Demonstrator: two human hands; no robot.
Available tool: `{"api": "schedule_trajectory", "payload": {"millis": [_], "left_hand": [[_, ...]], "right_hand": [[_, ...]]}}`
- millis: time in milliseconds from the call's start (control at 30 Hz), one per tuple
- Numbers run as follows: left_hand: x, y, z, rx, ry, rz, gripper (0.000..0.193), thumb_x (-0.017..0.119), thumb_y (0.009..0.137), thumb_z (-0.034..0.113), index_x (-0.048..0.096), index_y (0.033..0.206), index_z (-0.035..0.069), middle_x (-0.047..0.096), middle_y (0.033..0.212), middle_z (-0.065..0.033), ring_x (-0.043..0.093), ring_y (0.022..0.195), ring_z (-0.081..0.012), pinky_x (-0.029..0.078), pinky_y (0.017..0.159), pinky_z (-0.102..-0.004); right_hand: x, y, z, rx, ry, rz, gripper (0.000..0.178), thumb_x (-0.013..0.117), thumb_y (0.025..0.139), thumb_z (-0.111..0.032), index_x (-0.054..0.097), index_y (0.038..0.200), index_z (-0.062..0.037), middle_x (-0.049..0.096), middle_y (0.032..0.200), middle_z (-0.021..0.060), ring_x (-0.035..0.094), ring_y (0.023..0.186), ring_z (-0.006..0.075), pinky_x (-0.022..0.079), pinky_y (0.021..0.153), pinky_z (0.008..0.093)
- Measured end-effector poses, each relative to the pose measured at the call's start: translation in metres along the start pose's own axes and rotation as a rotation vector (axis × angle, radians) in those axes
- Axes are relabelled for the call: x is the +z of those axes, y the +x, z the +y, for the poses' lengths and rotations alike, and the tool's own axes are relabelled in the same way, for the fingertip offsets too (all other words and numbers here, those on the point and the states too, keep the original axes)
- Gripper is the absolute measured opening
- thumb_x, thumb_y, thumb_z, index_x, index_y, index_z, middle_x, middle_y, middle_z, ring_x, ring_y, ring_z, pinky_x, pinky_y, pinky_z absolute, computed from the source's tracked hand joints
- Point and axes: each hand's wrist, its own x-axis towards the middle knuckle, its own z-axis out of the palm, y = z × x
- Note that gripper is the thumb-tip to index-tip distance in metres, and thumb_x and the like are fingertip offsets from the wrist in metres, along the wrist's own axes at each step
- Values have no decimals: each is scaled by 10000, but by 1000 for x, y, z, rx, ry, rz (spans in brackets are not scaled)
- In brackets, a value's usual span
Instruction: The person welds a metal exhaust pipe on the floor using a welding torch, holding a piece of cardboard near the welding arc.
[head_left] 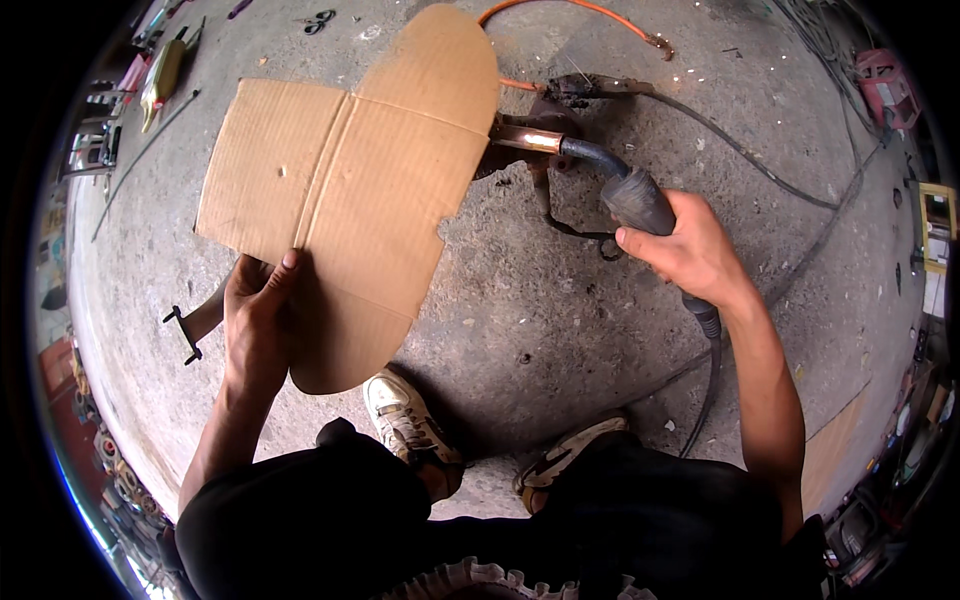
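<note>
My left hand (262, 310) pinches the lower edge of a folded brown cardboard sheet (390, 190), its thumb on top. The sheet has a rounded end and hides part of what lies behind it. In my right hand (695, 250) is a black-handled MIG welding torch (640, 202), fingers wrapped round the grip. Its bent neck and copper-coloured nozzle (535, 139) point left toward a rusty metal part (560, 125) on the floor, partly behind the cardboard. I cannot tell whether the nozzle touches it. A brown metal piece with a dark crossbar (187, 332) sticks out beside my left hand.
A dark clamp (600, 86) with a black cable lies by the metal part. An orange hose (590, 8) curves at the top. Scissors (318, 21) lie at the far left, a pink box-shaped thing (886, 88) at the far right. My shoes (400, 410) stand on the concrete floor (500, 300).
</note>
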Motion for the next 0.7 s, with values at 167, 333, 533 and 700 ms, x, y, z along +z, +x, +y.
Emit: {"api": "schedule_trajectory", "payload": {"millis": [167, 333, 533, 700], "left_hand": [[-16, 4, -7, -6, -70, 100, 303, 655, 1008, 196, 588, 1215, -14, 678, 1068, -71, 623, 946, -119, 488, 848, -275], [-15, 7, -8, -44, -73, 136, 259, 670, 1001, 209, 596, 1133, -1, 657, 998, -45, 591, 876, -91, 474, 787, -255], [-8, 4, -4, -78, -43, 116, 253, 687, 991, 206, 598, 1120, 7, 637, 946, -21, 575, 831, -80, 468, 760, -244], [0, 5, -6, -41, -45, 76, 243, 686, 990, 181, 595, 1133, 6, 646, 955, -34, 593, 840, -91, 477, 767, -247]], "right_hand": [[-2, 1, 2, 18, 9, -6, 268, 756, 822, -229, 618, 804, -1, 538, 634, -9, 491, 595, 89, 409, 549, 321], [2, 3, 5, 3, -27, 6, 297, 755, 816, -251, 604, 779, 2, 528, 625, 0, 488, 592, 101, 411, 550, 335], [3, 5, 2, 8, -52, -15, 317, 754, 811, -260, 592, 771, 9, 524, 624, 13, 490, 596, 112, 417, 554, 352], [4, 5, -1, 20, -72, -5, 325, 754, 805, -263, 587, 764, 13, 522, 624, 24, 492, 595, 121, 420, 556, 354]]}}
